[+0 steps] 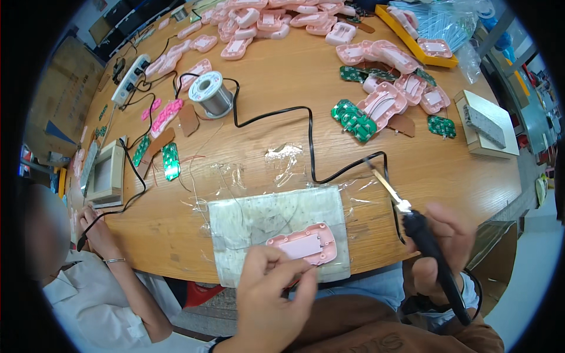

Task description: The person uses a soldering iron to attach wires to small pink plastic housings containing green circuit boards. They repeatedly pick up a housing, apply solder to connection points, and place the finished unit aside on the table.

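In front of me a pink plastic shell (328,247) lies hollow side up on a stained pale mat (235,215), a lighter pink panel fitted inside it. My left hand (271,297) is at the shell's lower edge, fingers bent and drawn together; whatever they pinch is hidden. To the right, my right hand (456,235) grips a soldering iron (436,259) by its black handle. The iron's metal tip points up and left above the table, apart from the shell. A black cord (306,109) winds across the table.
A solder wire spool (215,101) stands far left of centre. Pink shells (271,20) are heaped at the back. Green circuit boards (353,120) lie right, near a yellow tray (441,60) and a box with a sponge (485,126). A co-worker (100,282) sits left.
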`<state>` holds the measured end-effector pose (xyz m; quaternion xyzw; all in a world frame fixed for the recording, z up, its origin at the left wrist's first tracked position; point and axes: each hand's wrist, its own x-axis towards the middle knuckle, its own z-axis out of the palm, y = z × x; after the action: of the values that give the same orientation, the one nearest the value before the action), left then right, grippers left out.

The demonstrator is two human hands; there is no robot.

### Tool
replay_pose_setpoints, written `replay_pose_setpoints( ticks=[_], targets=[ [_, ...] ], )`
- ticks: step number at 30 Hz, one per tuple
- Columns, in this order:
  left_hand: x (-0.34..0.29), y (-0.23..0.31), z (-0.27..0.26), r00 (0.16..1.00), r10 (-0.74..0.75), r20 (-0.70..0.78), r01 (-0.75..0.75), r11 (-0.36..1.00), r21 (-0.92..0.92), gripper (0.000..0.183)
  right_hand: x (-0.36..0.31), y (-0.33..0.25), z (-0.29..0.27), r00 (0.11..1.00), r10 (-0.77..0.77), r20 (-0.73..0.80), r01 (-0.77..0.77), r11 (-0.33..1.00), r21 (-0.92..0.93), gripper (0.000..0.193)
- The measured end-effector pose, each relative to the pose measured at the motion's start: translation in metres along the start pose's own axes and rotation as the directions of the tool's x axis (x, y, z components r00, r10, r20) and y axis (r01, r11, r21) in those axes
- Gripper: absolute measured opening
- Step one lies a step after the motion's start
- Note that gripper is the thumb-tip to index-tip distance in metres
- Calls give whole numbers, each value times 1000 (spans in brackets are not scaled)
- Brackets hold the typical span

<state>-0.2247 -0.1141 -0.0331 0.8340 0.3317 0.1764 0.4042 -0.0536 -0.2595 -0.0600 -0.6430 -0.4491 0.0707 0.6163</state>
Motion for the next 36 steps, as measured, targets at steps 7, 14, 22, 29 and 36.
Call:
replay_pose_setpoints(
  ticks=[7, 14, 22, 29, 36],
  targets=[
    [5, -25, 39, 970, 180, -165, -175, 984, 47, 10, -15, 5, -12, 986, -34, 163, 10, 989, 145, 39],
    [4, -24, 37, 991, 59, -124, -67, 995, -67, 11, -15, 13, -12, 919, 7, 394, -44, 996, 84, 33],
    [4, -23, 35, 996, 12, -90, -20, 996, -89, 10, -6, 15, -5, 890, -58, 452, 9, 994, 108, 28],
    [6, -23, 35, 995, 27, -96, -33, 997, -65, 9, -3, 14, -13, 920, -52, 388, 7, 993, 116, 29],
    [6, -22, 36, 996, 11, -85, -17, 997, -73, 9, -5, 15, -11, 926, -38, 376, -4, 994, 110, 30]
  ],
)
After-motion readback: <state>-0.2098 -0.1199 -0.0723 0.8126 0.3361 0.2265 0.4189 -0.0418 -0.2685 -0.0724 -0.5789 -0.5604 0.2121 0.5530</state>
